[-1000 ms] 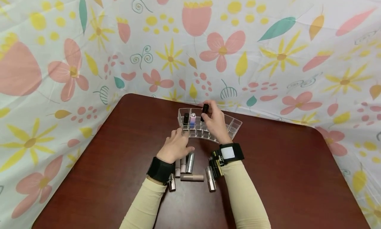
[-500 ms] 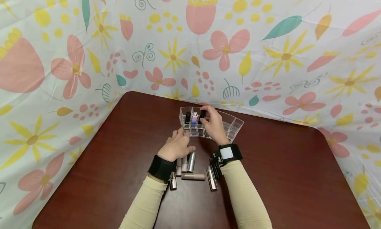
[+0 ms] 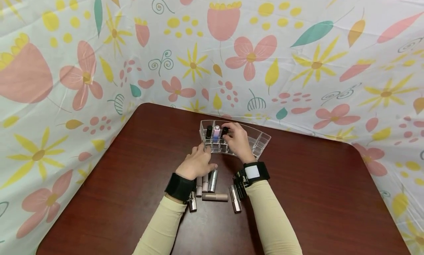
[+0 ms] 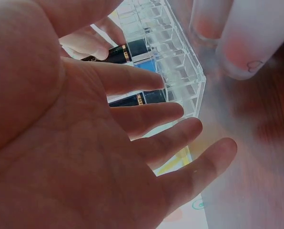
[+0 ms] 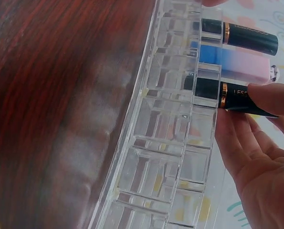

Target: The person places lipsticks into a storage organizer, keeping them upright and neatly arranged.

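Note:
In the head view my right hand [image 3: 239, 141] pinches a black lipstick [image 5: 235, 98] with a gold band between thumb and fingers. Its lower end sits in a back-row compartment of the clear lipstick organizer [image 3: 264, 141]. Beside it, in neighbouring compartments, stand a pink-and-blue lipstick [image 5: 249, 67] and another black lipstick [image 5: 251, 38], both upright. My left hand [image 3: 196, 163] lies at the organizer's front left corner, its fingers extended and spread. Its fingertips appear to touch the clear plastic edge. The left wrist view shows its palm [image 4: 85, 143] holding nothing.
Several lipstick tubes lie on the dark wooden table [image 3: 324, 188] in front of the organizer: a silver tube [image 3: 213, 180], a tan tube [image 3: 215, 197] lying crosswise and a shiny metallic tube [image 3: 235, 199]. Black tubes [image 3: 240, 188] lie beneath my right wrist. Floral cloth [image 3: 132, 34] hangs behind.
My right hand has lowered the black lipstick into the compartment beside the pink-and-blue one, moving slightly left and down. The left hand has stayed at the organizer's corner.

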`<action>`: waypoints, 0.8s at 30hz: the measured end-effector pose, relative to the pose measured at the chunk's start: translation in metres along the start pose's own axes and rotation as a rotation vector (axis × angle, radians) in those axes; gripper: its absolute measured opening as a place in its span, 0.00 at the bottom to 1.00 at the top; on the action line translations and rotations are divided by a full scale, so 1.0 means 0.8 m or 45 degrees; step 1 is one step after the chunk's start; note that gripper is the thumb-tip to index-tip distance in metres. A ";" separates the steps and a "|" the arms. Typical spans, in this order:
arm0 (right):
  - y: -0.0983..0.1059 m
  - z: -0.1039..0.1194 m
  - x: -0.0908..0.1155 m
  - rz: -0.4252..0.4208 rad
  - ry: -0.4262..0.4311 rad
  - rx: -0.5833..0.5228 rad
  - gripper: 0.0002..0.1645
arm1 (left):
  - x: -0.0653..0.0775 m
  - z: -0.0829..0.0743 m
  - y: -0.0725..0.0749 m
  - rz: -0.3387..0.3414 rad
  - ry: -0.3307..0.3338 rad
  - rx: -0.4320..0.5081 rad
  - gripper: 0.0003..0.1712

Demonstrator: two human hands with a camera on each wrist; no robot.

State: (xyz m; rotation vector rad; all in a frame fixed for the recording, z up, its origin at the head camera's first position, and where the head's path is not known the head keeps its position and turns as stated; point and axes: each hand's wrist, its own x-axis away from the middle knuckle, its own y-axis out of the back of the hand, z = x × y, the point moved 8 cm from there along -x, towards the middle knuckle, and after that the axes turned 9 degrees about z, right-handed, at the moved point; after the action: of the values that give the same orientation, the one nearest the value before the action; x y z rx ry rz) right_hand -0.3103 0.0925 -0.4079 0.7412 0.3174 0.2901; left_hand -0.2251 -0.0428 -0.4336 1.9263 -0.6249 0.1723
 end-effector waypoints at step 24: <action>0.042 0.036 0.055 0.031 -0.031 0.074 0.31 | 0.025 -0.020 0.030 -0.067 -0.107 -0.024 0.40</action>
State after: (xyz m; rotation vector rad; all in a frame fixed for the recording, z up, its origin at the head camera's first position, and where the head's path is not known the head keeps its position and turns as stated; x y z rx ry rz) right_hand -0.2639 0.1145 -0.3721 0.8057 0.2947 0.2952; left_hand -0.2176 -0.0433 -0.3993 1.9374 -0.6285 0.0523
